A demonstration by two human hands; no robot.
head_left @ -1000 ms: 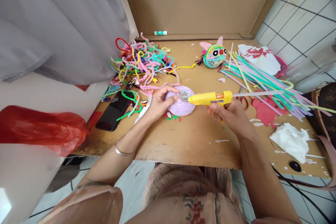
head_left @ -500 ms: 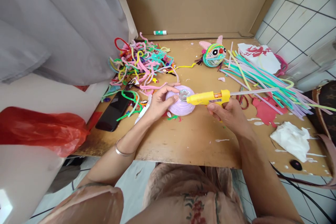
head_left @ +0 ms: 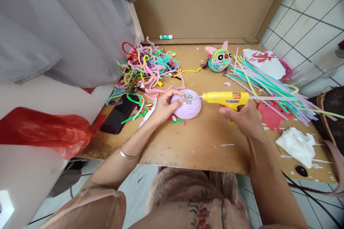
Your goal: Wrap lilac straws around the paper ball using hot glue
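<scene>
My left hand is closed on the left side of a round object wound with lilac pipe cleaners, thumb on top and fingers around its far edge. A clear, shiny patch shows uncovered at its top. My right hand grips a yellow hot glue gun by its handle. The gun lies level, its thin metal nozzle pointing left at the right edge of the clear patch; whether it touches I cannot tell. A long translucent glue stick sticks out of the gun's back.
Tangled pipe cleaners heap at the back left, beside a black phone. A finished-looking animal head with pink ears stands at the back. Straight pipe cleaners, red felt and crumpled tissue lie right.
The glue gun in my right hand has moved right, its nozzle drawn from over the clear patch to its edge. My left hand still holds the lilac object.
</scene>
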